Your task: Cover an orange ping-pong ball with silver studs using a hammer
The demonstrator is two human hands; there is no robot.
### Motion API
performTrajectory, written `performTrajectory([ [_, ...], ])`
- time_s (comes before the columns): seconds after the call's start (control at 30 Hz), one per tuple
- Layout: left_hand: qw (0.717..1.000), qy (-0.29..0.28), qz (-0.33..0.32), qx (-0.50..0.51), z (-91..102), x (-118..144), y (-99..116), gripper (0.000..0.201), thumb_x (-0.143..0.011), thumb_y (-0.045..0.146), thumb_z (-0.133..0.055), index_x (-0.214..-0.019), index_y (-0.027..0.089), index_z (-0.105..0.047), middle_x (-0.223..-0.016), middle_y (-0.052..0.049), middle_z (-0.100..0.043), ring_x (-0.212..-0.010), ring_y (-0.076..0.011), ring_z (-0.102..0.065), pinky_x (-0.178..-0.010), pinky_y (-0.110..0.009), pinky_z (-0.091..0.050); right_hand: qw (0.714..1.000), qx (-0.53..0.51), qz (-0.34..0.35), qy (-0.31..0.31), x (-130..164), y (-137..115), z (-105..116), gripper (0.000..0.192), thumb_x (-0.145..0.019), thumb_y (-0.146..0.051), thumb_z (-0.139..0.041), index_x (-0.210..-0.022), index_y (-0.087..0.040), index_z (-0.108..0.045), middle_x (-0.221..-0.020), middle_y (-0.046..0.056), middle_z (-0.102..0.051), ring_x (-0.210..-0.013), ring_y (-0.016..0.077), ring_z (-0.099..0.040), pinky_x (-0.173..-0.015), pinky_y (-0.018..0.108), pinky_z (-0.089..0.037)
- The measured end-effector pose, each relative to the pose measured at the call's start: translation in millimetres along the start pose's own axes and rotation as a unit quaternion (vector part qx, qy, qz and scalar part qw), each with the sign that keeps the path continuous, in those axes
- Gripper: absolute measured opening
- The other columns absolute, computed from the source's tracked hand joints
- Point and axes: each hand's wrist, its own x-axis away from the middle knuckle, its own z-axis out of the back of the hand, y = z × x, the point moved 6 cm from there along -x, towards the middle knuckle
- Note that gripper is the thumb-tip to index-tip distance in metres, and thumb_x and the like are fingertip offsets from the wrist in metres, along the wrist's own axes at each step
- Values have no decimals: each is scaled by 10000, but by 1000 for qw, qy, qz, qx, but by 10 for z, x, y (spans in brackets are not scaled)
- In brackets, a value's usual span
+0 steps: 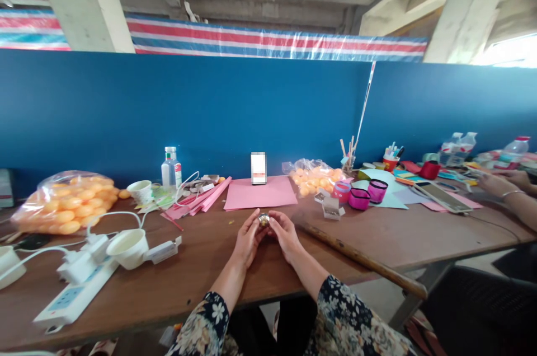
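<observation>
Brown wooden table (201,266) up front, pink paper sheet (260,192) lying flat just beyond. Left hand (247,239) and right hand (286,235) pressed together, fingertips pinching a small shiny round object (264,219) between them, just above the tabletop. Too small and round to tell any long axis or pointing direction

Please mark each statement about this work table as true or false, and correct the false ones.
1. Both hands, the left hand and the right hand, hold one small shiny round object. True.
2. The pink paper sheet lies beyond the hands. True.
3. The white paper cup stands to the right of the hands. False: it stands to the left, by the white power strip.
4. The bag of orange balls hangs on the blue partition. False: it lies on the wooden table.
</observation>
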Motion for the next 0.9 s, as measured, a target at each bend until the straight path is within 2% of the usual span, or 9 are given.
performTrajectory([
  [0.2, 1000, -7, -4, 2, 16, -8, -7, 315, -699, 279, -626, -981, 141, -614, -880, -73, -673, -800, -162, -624, -793, -349, -479, 1000, 9, 12, 1, -21, 10, 1, 329, -652, -391, -646, -898, -173, -620, -837, 44, -658, -697, 154, -589, -601, 262, -476],
  [0.4, 1000, -4, -7, 1, 14, -7, 3, 283, -654, 248, -671, -906, 132, -614, -818, -65, -679, -768, -161, -631, -781, -345, -484, 1000, 19, 19, -13, -26, 14, 7, 326, -675, -380, -630, -925, -170, -647, -881, 58, -670, -764, 185, -605, -673, 297, -484],
  [0.53, 1000, -4, -6, 4, 24, -16, -4, 312, -665, 249, -661, -952, 142, -602, -831, -67, -678, -772, -161, -630, -780, -356, -485, 999, 20, 17, -22, -34, 23, -4, 327, -688, -376, -615, -935, -166, -654, -873, 62, -678, -753, 191, -612, -673, 314, -488],
  [0.67, 1000, -2, -8, 10, 46, -36, -10, 376, -683, 257, -646, -1042, 168, -580, -891, -67, -675, -821, -159, -624, -800, -348, -477, 999, 19, 20, -32, -36, 26, -27, 355, -671, -341, -634, -991, -189, -634, -973, 58, -661, -835, 203, -608, -724, 334, -487],
  [0.9, 1000, 9, -8, 11, 74, -47, -15, 317, -675, 274, -648, -967, 153, -625, -879, -69, -679, -808, -165, -626, -793, -343, -475, 999, 20, 20, -47, -34, 33, -31, 354, -640, -289, -668, -982, -205, -634, -956, 36, -668, -898, 203, -594, -783, 328, -472],
])
